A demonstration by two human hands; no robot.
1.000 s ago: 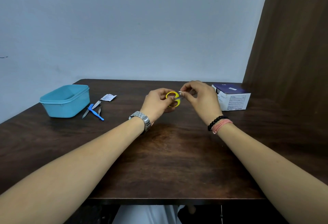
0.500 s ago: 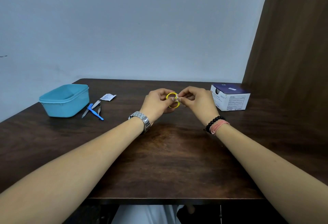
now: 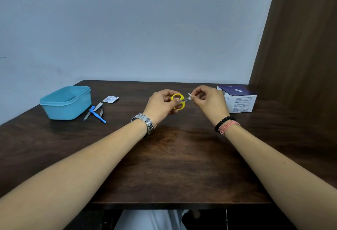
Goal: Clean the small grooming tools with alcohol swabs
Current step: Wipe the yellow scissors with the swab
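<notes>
On your left, near the table's (image 3: 173, 166) far edge, a light blue plastic tub (image 3: 66, 103) sits with a small cluster of grooming tools (image 3: 95, 113) just beside it: a metal nail clipper and file crossed by a blue-handled piece, all lying flat on the dark wood. A torn white swab sachet (image 3: 110, 99) lies a little behind them. To your right, a purple and white carton (image 3: 238, 102) stands close behind your right hand, near the brown curtain. Nothing lies between your two hands and the tools. Your left hand (image 3: 161, 105) is curled around the yellow-handled scissors (image 3: 178, 101), gripping them by the loops above the table's middle, with the slim metal blades pointing right. Your right hand (image 3: 207, 100) pinches a small white swab (image 3: 190, 97) at the blade tips; whether swab and metal touch is too small to tell.
</notes>
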